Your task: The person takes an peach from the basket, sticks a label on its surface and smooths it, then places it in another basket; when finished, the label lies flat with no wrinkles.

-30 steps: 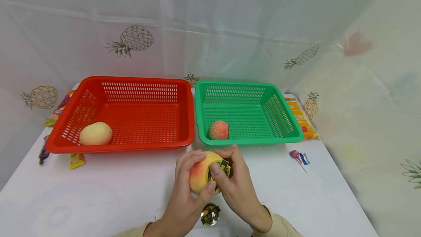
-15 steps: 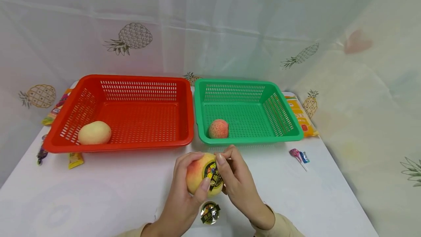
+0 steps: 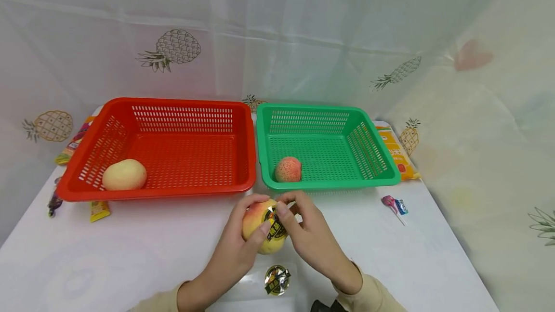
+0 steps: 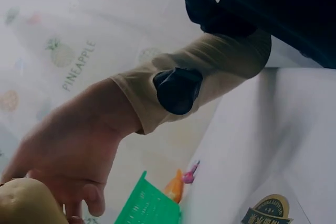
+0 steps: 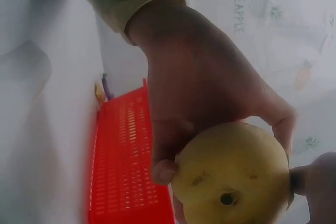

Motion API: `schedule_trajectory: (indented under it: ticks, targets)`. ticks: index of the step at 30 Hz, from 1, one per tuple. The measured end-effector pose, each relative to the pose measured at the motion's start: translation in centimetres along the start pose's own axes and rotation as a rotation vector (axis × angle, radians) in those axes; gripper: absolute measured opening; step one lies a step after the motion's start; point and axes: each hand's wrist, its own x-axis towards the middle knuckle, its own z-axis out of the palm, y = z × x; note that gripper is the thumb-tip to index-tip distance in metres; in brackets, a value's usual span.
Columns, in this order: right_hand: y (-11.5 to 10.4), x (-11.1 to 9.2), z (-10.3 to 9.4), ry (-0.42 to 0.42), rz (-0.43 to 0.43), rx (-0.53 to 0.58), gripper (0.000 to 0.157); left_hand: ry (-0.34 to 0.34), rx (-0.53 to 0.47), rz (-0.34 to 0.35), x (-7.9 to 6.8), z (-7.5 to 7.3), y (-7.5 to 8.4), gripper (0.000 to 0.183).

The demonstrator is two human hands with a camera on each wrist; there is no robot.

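Note:
A yellow peach (image 3: 272,246) with a red blush is held in my left hand (image 3: 234,244), fingers over its top and thumb on its front. A round black-and-gold sticker (image 3: 275,227) lies on the peach's front. My right hand (image 3: 316,240) pinches that sticker's upper right edge between thumb and curled fingers. In the right wrist view the underside of the peach shows a small dark hole, with the left hand wrapped around it. Below the hands, another round sticker (image 3: 277,280) lies on a clear backing sheet (image 3: 247,287) on the table.
A red basket (image 3: 191,191) with a pale peach (image 3: 125,175) stands at back left. Beside it, a green basket (image 3: 329,186) holds a small pink peach (image 3: 288,169). A lollipop (image 3: 392,207), wrapped candies and snack bags (image 3: 398,154) lie around the baskets.
Both hands and the peach have shifted slightly left. The peach has turned a little, and the right thumb has moved from over the sticker to its upper right edge.

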Motion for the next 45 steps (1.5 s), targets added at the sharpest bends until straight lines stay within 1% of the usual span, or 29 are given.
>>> schedule_trajectory:
  ticks: [2,3,7,11,13,15,16,18,20,21,23,25,26,27,29,31,32,34,35,37,41,43,45]
  targets:
    - [0.0,0.1,0.0,-0.017,-0.015,-0.055,0.017,-0.013,0.012,-0.011,0.1,-0.1,0.0,0.038]
    - [0.0,0.1,0.0,-0.033,-0.01,-0.057,0.017,-0.022,0.008,-0.008,0.1,-0.1,-0.1,0.037]
    - [0.1,0.3,-0.2,-0.068,0.001,-0.003,0.02,-0.032,-0.021,-0.006,0.1,0.0,-0.2,0.036]
    - [0.7,0.7,-0.4,-0.092,0.054,0.058,0.028,-0.049,-0.024,0.004,0.1,0.1,-0.6,0.037]
    - [1.2,1.1,-0.6,-0.088,0.102,0.083,0.032,-0.092,-0.032,-0.009,0.2,0.0,-0.8,0.037]
    - [1.7,1.5,-1.1,-0.057,0.147,0.089,0.037,-0.136,-0.046,-0.032,0.5,-0.1,-0.9,0.036]
    - [2.1,1.8,-1.6,-0.023,0.168,0.081,0.039,-0.153,-0.047,-0.054,0.8,-0.2,-1.0,0.037]
    - [2.7,2.4,-3.1,0.08,0.198,0.045,0.044,-0.184,-0.066,-0.099,1.3,-0.5,-0.9,0.039]
    - [3.5,2.9,-5.3,0.227,0.206,-0.018,0.047,-0.196,-0.07,-0.134,2.0,-0.8,-0.8,0.045]
    - [4.0,3.2,-6.7,0.31,0.206,-0.067,0.048,-0.202,-0.067,-0.15,2.3,-1.0,-0.7,0.048]
    - [5.2,3.9,-9.5,0.461,0.197,-0.197,0.05,-0.212,-0.045,-0.148,3.0,-1.4,-0.5,0.054]
    - [6.7,4.6,-12.1,0.567,0.196,-0.339,0.053,-0.213,-0.007,-0.14,3.8,-1.7,-0.1,0.058]
    - [7.6,5.1,-13.3,0.592,0.215,-0.419,0.055,-0.21,0.021,-0.131,4.3,-1.8,0.1,0.06]
    - [8.4,5.5,-14.4,0.593,0.244,-0.491,0.06,-0.2,0.056,-0.121,4.8,-1.9,0.3,0.061]
    - [10.1,6.5,-16.1,0.534,0.326,-0.602,0.07,-0.172,0.118,-0.105,5.9,-1.9,0.7,0.062]
    - [11.4,7.3,-17.3,0.403,0.436,-0.669,0.082,-0.14,0.169,-0.093,7.3,-1.8,1.1,0.062]
    - [12.0,7.7,-17.7,0.334,0.483,-0.684,0.086,-0.129,0.194,-0.091,8.1,-1.7,1.2,0.062]
    - [12.8,8.2,-18.2,0.224,0.539,-0.69,0.091,-0.104,0.232,-0.101,9.8,-1.5,1.3,0.062]
    - [13.1,8.5,-18.2,0.191,0.549,-0.693,0.093,-0.095,0.247,-0.118,10.7,-1.4,1.3,0.063]
    - [13.4,8.7,-18.2,0.163,0.556,-0.704,0.094,-0.083,0.294,-0.15,12.7,-1.2,1.1,0.063]
    - [13.6,8.6,-18.1,0.187,0.554,-0.744,0.094,-0.077,0.444,-0.211,16.4,-0.6,0.4,0.068]
    - [13.6,8.5,-18.0,0.199,0.549,-0.756,0.094,-0.084,0.531,-0.233,17.9,-0.3,0.1,0.073]
    - [13.7,8.5,-17.9,0.213,0.544,-0.761,0.094,-0.094,0.596,-0.253,19.2,0.0,0.0,0.079]
